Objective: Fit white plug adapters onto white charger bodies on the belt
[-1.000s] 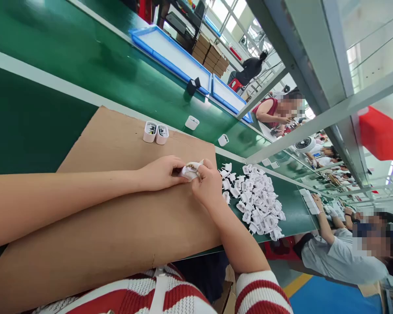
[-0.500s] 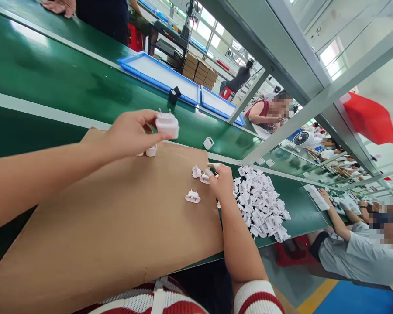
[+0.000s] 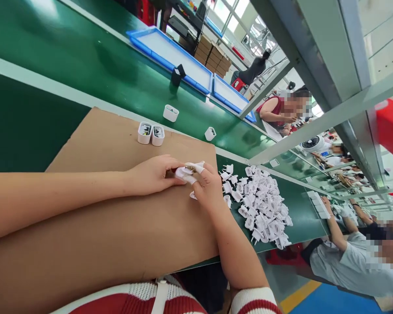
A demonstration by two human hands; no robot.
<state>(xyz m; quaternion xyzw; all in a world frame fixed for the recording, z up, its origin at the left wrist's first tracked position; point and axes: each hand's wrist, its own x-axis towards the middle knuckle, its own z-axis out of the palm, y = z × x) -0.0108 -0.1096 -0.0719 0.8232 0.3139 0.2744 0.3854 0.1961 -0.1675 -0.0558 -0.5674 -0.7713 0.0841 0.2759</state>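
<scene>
Left hand point(image 3: 155, 175) and right hand point(image 3: 211, 185) both grip one white plastic piece point(image 3: 181, 174) over the cardboard sheet point(image 3: 127, 231), whose brown surface stretches to its near edge. Two open white cases point(image 3: 143, 139) stand near its far edge, two more cases point(image 3: 170, 116) just beyond; a white plug heap point(image 3: 265, 203) crowds its right side.

Green worktop point(image 3: 26, 117) beneath a brown cardboard sheet point(image 3: 127, 235) and a heap of white plug pieces point(image 3: 263, 205).

A factory assembly hall: plug parts point(image 3: 263, 205) heaped by the near edge of the worktop point(image 3: 303, 213), a co-worker point(image 3: 356, 257) seated there, probably more people point(image 3: 363, 214) towards its blurred far end.
</scene>
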